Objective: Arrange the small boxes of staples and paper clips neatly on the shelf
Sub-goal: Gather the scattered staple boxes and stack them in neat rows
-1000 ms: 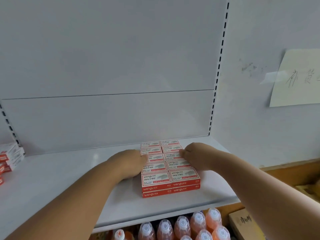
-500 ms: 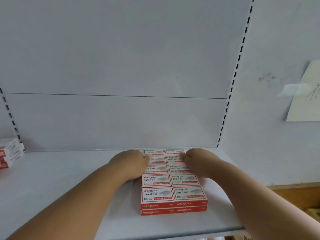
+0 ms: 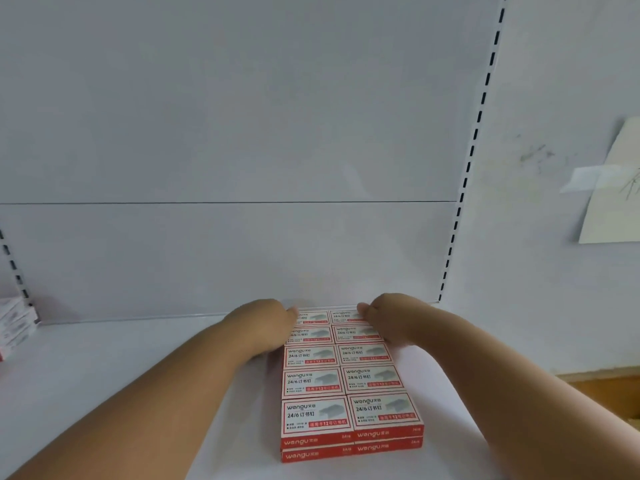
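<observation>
White shelf point(image 3: 104, 393) fills the lower frame, white back panel point(image 3: 225, 133) above it. Lower centre: block of staple boxes point(image 3: 349, 386), red-and-white, two columns by five rows, two layers deep, "wengu 24/6" printed on the tops, red front edges; far end at or near the back panel. Left hand point(image 3: 263, 323) curled against the block's far left side, right hand point(image 3: 388, 317) curled against the far right side, thumbs on the top rear boxes, both gripping the block between them. Paper note point(image 3: 613, 202) taped at right edge. More red-white boxes point(image 3: 15, 323) stacked at left edge.
</observation>
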A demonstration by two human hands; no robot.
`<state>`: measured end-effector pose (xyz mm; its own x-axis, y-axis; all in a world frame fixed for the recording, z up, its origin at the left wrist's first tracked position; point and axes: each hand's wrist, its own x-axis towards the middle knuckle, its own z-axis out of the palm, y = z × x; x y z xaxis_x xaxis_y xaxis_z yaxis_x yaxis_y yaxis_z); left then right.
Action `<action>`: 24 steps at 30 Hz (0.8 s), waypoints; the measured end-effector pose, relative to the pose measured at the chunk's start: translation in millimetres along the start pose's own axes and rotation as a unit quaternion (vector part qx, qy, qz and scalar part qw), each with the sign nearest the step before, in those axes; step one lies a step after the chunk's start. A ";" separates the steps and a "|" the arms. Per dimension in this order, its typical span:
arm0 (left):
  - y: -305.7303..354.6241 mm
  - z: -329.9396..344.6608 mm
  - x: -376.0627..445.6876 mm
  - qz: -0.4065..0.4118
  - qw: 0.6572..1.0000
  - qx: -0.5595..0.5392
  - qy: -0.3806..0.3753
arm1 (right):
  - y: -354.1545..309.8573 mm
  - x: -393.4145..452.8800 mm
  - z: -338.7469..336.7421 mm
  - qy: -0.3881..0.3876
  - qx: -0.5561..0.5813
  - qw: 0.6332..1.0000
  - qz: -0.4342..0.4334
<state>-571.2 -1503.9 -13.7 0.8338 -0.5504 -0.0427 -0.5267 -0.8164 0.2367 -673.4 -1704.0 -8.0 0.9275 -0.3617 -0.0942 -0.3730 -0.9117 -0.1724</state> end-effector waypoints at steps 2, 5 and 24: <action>-0.9 6.9 4.2 0.003 1.000 0.016 0.005 | -0.7 2.8 3.8 0.011 -0.002 1.000 0.006; -3.2 11.9 8.1 -0.003 1.000 0.010 0.010 | 2.2 4.5 6.9 0.021 0.008 1.000 0.012; 5.1 16.7 1.7 0.042 0.987 -0.108 0.114 | 3.0 12.3 12.3 0.054 0.091 0.993 -0.042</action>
<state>-575.2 -1511.9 -28.8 0.8169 -0.5409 0.2002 -0.5690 -0.6993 0.4326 -663.4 -1708.8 -21.7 0.9489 -0.3140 0.0319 -0.2835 -0.8924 -0.3510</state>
